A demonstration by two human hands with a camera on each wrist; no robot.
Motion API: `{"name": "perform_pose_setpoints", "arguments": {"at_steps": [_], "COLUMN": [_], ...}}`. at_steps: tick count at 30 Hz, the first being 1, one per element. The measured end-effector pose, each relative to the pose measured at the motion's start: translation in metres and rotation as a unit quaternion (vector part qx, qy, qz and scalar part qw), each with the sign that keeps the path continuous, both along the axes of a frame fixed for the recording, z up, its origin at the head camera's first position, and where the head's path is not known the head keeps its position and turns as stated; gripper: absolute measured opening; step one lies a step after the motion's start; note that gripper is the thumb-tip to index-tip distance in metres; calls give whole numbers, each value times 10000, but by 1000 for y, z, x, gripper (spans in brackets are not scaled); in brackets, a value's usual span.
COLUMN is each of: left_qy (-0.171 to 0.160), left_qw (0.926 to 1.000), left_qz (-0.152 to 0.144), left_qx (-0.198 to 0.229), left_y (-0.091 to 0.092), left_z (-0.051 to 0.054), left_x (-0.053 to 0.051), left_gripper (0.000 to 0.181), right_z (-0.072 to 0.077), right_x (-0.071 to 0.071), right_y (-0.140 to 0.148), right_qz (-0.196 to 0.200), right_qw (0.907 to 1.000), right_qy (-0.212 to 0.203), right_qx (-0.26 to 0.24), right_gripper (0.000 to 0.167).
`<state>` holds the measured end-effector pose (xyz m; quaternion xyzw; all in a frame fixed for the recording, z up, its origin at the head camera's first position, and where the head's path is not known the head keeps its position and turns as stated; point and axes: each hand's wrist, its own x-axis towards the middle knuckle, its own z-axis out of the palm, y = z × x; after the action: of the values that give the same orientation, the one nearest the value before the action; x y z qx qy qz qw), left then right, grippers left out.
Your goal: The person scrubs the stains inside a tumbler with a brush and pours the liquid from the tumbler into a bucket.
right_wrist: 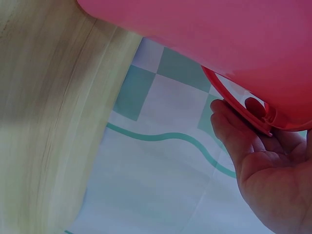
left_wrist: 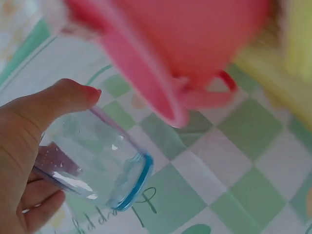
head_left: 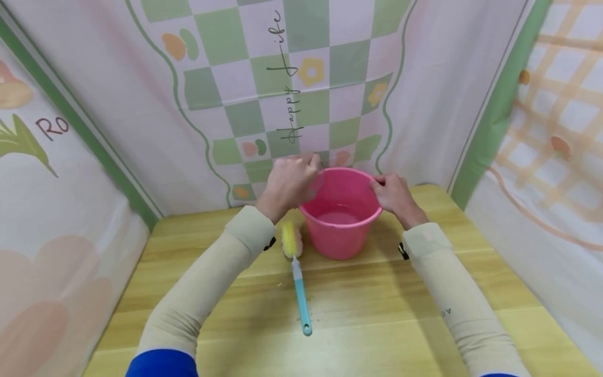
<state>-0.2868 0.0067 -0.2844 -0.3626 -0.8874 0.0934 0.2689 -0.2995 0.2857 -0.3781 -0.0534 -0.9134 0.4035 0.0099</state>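
My left hand (head_left: 292,180) grips a clear cup (left_wrist: 97,151) with a blue ring at one end; drops cling to its wall. It is held at the left side of a pink bucket's (head_left: 336,238) rim, and in the head view the hand hides most of it. On the bucket's right side my right hand (head_left: 395,196) grips the rim, with fingers also against the red handle (right_wrist: 234,100) in the right wrist view. The bucket stands upright on the table, with what looks like some water low inside.
Left of the bucket lies a brush (head_left: 301,298) with a yellow-and-white head and a blue handle. A few drops dot the wooden table (head_left: 358,324) beside it. Patterned cloth (head_left: 264,63) hangs behind the table and along both sides.
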Motion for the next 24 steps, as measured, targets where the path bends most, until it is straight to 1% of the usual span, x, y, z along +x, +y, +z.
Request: {"name": "perform_pose_setpoints", "arguments": {"at_steps": [1, 2, 4, 6, 8, 10, 14, 16, 18, 20, 24], "left_qy": [-311, -592, -1053, -1355, -1632, -1873, -2211, -2324, -2348, -2315, -2247], "left_qw": [9989, 9962, 9876, 9781, 9671, 9550, 9324, 9236, 9187, 9169, 9121], "left_qz": [98, 226, 461, 608, 723, 754, 695, 648, 604, 565, 638], "left_qx": [329, 599, 1069, 1460, 1810, 2172, 2774, 2978, 3119, 3202, 3370], "left_y": [-3, -6, -11, -16, -21, -27, -41, -50, -59, -68, -84], "left_z": [3, 6, 11, 15, 15, 13, 3, -4, -12, -20, -35], "left_x": [0, 1, 2, 4, 6, 8, 13, 17, 22, 26, 33], "left_gripper": [30, 43, 62, 79, 86, 86, 83, 81, 78, 76, 74], "right_z": [0, 0, 1, 1, 0, -1, -1, -1, -1, -1, -1], "right_x": [0, 0, 1, 1, 1, 1, 1, 1, 1, 1, 0], "right_y": [0, -1, -1, 0, 0, 1, 1, 1, 0, 0, 1], "right_qz": [14, 10, 13, 21, 16, 14, -5, -6, -9, -24, -51], "right_qw": [10000, 10000, 10000, 10000, 10000, 10000, 10000, 10000, 10000, 10000, 9999], "right_qy": [3, -5, -15, 9, 8, 28, 40, 50, 59, 75, 89], "right_qx": [-7, -7, -25, -12, -12, -1, 3, 4, 3, 14, 13], "right_gripper": [47, 47, 47, 47, 47, 47, 46, 45, 45, 45, 45]}}
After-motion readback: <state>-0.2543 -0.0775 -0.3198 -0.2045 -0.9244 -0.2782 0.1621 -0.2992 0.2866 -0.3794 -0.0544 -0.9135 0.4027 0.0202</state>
